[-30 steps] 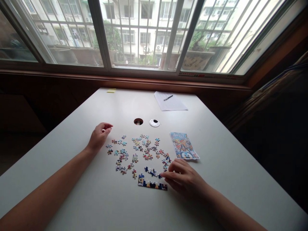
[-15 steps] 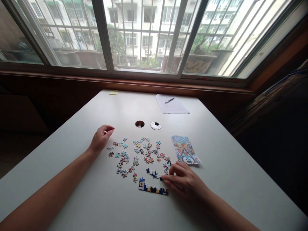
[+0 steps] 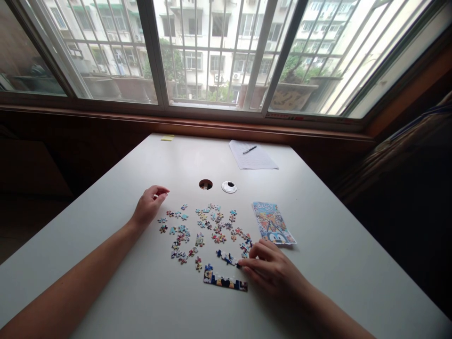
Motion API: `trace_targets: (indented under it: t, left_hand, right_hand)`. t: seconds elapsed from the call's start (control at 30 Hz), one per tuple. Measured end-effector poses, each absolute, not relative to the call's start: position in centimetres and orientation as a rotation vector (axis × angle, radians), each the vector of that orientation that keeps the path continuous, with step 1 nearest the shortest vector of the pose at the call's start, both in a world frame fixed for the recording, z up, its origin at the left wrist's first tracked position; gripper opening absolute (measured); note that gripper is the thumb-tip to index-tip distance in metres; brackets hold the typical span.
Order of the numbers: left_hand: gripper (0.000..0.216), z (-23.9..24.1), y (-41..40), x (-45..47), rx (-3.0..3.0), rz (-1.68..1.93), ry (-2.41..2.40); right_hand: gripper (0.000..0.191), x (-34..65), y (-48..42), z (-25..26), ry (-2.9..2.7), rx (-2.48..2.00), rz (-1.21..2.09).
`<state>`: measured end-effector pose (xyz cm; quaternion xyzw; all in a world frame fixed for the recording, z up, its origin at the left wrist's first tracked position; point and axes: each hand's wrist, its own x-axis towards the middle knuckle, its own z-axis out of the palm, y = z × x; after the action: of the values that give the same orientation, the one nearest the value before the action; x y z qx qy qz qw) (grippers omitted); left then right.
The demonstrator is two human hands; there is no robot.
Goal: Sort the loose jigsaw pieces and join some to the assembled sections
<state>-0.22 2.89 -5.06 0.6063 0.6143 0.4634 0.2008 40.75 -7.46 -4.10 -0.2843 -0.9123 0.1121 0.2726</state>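
My right hand [image 3: 273,266] has its fingertips closed on a dark puzzle piece at the right end of a short joined strip of puzzle pieces [image 3: 228,257]. The strip is dark blue and white. Just below it lies an assembled puzzle section [image 3: 226,282] with a straight bottom edge and a raised left corner. Resting on the table to the left, my left hand [image 3: 150,205] is loosely curled, with a gap between thumb and fingers and nothing seen in it. Many loose puzzle pieces [image 3: 219,226] are scattered between my hands.
A colourful picture sheet [image 3: 273,223] lies beyond my right hand. Farther back on the white table [image 3: 116,212] are a round hole [image 3: 205,184], a metal ring cover [image 3: 229,187], papers [image 3: 261,160] with a pen [image 3: 249,149], and a yellow sticky note [image 3: 167,138].
The whole view has shifted slightly, everything sitting a little lower. My right hand stays at the strip's right end, and my left hand has hardly moved.
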Motion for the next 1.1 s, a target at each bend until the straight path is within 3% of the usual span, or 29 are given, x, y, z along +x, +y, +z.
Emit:
trace_targets:
  t: [1.1]
  left_hand:
    - [0.023,-5.3,2.9,-0.6,1.693,1.346,1.679]
  right_hand:
    - [0.029,42.7,-6.2,-4.5,-2.175,-0.844,0.141]
